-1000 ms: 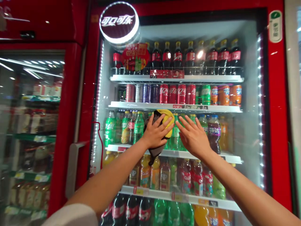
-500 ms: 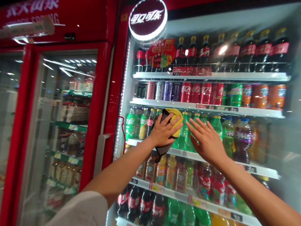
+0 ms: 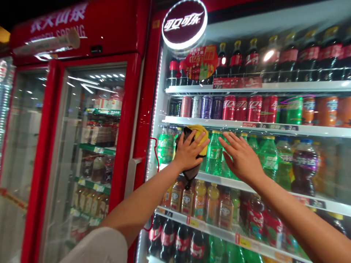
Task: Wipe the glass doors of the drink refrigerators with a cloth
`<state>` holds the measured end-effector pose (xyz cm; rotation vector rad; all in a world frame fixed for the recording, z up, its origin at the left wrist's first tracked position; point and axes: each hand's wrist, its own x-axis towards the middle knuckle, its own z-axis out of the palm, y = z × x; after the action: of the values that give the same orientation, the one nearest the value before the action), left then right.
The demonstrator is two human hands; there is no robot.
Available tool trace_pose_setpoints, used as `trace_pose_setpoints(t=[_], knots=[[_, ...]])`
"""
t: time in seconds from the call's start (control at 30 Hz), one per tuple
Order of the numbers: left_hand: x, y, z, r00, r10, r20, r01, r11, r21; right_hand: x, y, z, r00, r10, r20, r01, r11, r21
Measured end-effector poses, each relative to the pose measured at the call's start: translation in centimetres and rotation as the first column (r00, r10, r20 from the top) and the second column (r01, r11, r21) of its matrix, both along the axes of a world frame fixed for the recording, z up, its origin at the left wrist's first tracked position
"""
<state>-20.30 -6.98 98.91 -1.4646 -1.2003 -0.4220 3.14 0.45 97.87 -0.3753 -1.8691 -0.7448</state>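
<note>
My left hand [image 3: 190,151] lies flat with spread fingers on a yellow and dark grey cloth [image 3: 202,140], holding it against the glass door [image 3: 175,170] of a drinks fridge. A dark lower end of the cloth hangs below the palm. To the right, my right hand [image 3: 242,159] is open and holds nothing, its fingers stretched up and left towards the glass. Whether it touches the glass I cannot tell. Behind the hands, green soda bottles [image 3: 214,151] stand on a shelf inside the fridge.
Shelves hold cola bottles [image 3: 252,56], cans [image 3: 229,107] and juice bottles [image 3: 200,199]. A round lit sign [image 3: 184,23] sits at the top. On the left stands another red fridge [image 3: 115,40], with a grey door handle [image 3: 131,179] near its right edge.
The view has turned left, showing more of the neighbouring fridge. Both hands have shifted left across the glass, the cloth moving with my left hand.
</note>
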Motion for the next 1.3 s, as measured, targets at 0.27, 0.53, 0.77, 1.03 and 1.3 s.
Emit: trace_pose_setpoints(t=[0.27, 0.53, 0.77, 1.03, 1.3], knots=[[-6.5, -2.1, 1.8, 0.906, -0.015, 0.423, -0.14, 0.932, 0.335, -1.6, 0.0, -1.9, 0.999, -0.014, 0.047, 0.013, 1.0, 0.018], [-6.1, -2.1, -0.6, 0.991, 0.038, 0.128, -0.051, 0.993, 0.105, -5.6, -0.5, 0.1, 0.998, -0.047, 0.038, 0.043, 0.994, 0.1], [-9.0, -3.3, -0.5, 0.872, 0.153, 0.466, -0.293, 0.924, 0.245, -7.1, -0.7, -0.5, 0.991, -0.119, 0.057, 0.107, 0.978, 0.181], [-12.9, -4.3, 1.3, 0.883, 0.129, 0.452, -0.279, 0.918, 0.283, -6.8, -0.2, -0.9, 0.993, -0.104, 0.048, 0.091, 0.972, 0.215], [-12.7, -4.4, -4.2, 0.842, 0.011, 0.539, -0.258, 0.885, 0.386, -6.9, 0.1, -1.4, 0.995, -0.085, 0.05, 0.074, 0.977, 0.198]])
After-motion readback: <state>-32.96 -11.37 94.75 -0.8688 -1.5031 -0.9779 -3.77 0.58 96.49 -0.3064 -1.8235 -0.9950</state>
